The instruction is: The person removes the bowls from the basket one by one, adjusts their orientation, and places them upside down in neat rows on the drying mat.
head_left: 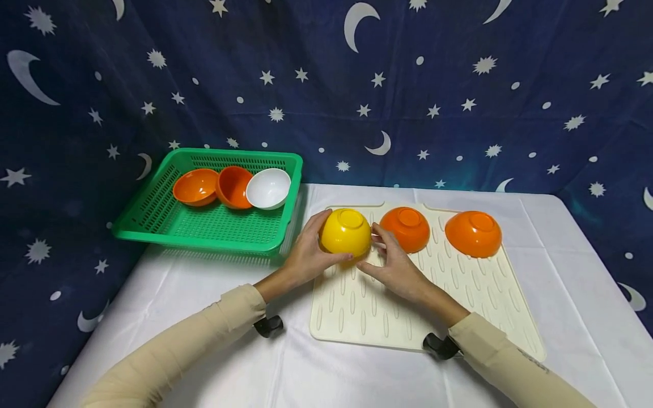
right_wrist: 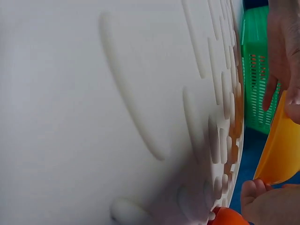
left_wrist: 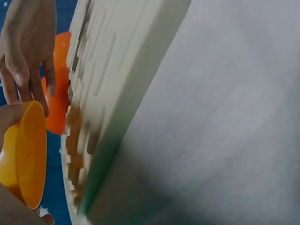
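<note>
Backdrop: dark blue cloth with pale moons and stars, behind and at both sides. Table: white cloth. Mat: cream, ridged, on the table. Basket: green, perforated, left of the mat, well apart from the right sleeve. Left sleeve: beige like the other, pushed clear of the wrist.

Left hand: curled round the left side of the yellow bowl, thumb along its near side. Right hand: thumb and fingers spread apart at the bowl's right side; cannot tell whether the tips touch it.

Yellow bowl: upside down, foot up, over the mat's far left part. Both wrist views show a gap between rim and mat.

Near orange bowl: inverted on the mat, just beyond the right hand. Far orange bowl: likewise inverted, at the mat's right edge.

In the basket, left to right: left orange bowl, mouth up; middle orange bowl, tilted; white bowl, mouth up.

Smallest: black wrist piece under the left wrist.
</note>
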A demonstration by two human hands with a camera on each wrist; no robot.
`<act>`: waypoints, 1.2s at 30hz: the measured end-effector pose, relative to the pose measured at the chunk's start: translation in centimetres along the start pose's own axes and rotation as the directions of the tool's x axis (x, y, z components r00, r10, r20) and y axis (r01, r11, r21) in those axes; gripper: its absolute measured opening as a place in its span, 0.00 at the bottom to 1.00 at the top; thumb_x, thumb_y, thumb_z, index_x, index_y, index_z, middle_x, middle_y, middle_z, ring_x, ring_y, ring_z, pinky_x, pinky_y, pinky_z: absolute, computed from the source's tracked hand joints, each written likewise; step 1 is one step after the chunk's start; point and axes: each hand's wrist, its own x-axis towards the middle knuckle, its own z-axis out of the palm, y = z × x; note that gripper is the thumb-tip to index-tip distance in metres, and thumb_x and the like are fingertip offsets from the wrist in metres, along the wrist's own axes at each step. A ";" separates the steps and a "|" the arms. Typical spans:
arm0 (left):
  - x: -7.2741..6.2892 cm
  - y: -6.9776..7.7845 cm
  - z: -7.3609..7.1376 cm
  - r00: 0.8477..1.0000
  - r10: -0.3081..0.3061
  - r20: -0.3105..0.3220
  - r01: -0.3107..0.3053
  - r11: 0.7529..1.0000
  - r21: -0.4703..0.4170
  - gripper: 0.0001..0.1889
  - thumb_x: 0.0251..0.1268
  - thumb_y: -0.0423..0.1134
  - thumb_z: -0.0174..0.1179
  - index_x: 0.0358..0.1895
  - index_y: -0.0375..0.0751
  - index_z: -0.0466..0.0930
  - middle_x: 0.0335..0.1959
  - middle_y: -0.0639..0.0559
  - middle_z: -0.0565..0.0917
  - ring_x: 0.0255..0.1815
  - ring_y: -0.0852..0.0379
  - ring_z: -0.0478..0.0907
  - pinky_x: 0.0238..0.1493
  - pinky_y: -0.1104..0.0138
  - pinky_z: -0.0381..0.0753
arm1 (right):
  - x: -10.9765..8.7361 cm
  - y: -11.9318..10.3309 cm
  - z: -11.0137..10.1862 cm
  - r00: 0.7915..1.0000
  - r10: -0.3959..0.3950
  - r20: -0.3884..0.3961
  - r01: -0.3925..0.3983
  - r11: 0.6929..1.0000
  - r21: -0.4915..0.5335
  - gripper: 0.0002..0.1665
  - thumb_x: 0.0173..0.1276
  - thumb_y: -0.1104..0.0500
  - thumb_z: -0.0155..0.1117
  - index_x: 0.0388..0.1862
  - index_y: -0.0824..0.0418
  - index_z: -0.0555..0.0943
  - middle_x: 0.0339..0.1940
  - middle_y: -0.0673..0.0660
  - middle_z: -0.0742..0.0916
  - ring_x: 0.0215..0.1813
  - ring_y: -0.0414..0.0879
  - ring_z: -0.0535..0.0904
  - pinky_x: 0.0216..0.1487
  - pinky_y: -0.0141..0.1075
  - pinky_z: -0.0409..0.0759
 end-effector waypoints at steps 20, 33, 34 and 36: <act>2.5 -2.1 1.2 0.987 -0.123 0.105 0.114 0.989 0.091 0.53 0.49 0.32 0.80 0.77 0.33 0.54 0.71 0.36 0.68 0.69 0.41 0.69 0.73 0.49 0.61 | 1.6 0.7 -0.1 0.991 0.036 0.129 -0.029 0.998 -0.059 0.62 0.67 0.58 0.72 0.83 0.68 0.39 0.82 0.68 0.53 0.81 0.59 0.48 0.77 0.53 0.49; 2.7 -1.7 0.9 0.979 -0.113 0.167 0.040 0.921 0.388 0.54 0.57 0.43 0.77 0.79 0.30 0.48 0.76 0.35 0.62 0.77 0.43 0.59 0.77 0.46 0.49 | 1.8 0.7 -0.2 0.985 0.038 0.166 -0.004 0.980 -0.200 0.63 0.67 0.53 0.71 0.82 0.69 0.37 0.83 0.68 0.49 0.82 0.61 0.43 0.77 0.57 0.44; 2.7 -1.6 0.9 0.979 -0.120 0.168 0.045 0.919 0.392 0.54 0.57 0.43 0.77 0.78 0.30 0.48 0.76 0.35 0.62 0.76 0.43 0.60 0.76 0.46 0.50 | 1.8 0.7 -0.2 0.985 0.036 0.166 -0.001 0.979 -0.203 0.63 0.67 0.53 0.71 0.82 0.68 0.36 0.83 0.68 0.49 0.82 0.61 0.44 0.77 0.58 0.44; 2.8 -1.2 0.9 0.975 -0.138 0.176 0.056 0.912 0.407 0.55 0.58 0.43 0.77 0.79 0.29 0.47 0.77 0.34 0.61 0.77 0.43 0.59 0.76 0.45 0.49 | 1.7 0.7 -0.2 0.986 0.029 0.166 0.006 0.978 -0.210 0.63 0.67 0.53 0.70 0.83 0.67 0.36 0.83 0.67 0.49 0.82 0.61 0.45 0.77 0.58 0.44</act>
